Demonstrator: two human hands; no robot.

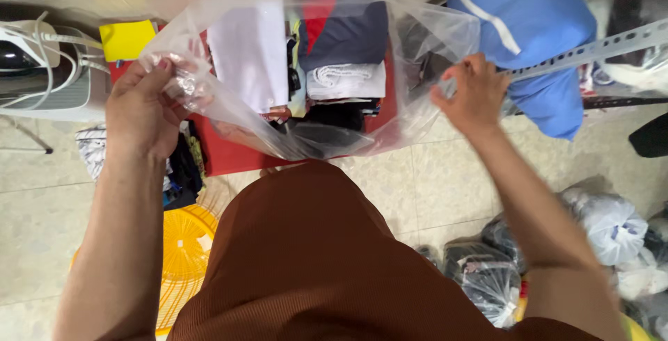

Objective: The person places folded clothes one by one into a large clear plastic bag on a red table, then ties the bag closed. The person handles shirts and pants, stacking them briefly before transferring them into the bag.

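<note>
Now clear plastic bag (410, 49) of folded clothes (344, 56), stretched between both hands, left hand (142, 108), right hand (473, 94)

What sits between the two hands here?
In the head view, the open clear plastic bag spans from the left hand to the right hand, each gripping its rim. Inside lie folded clothes: white, navy-and-red, and black pieces.

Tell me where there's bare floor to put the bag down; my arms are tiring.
Bare tiles lie between the red surface and the tied bags, and left, below the white appliance. Crowded: under the clear bag, by the blue bundle.
</note>
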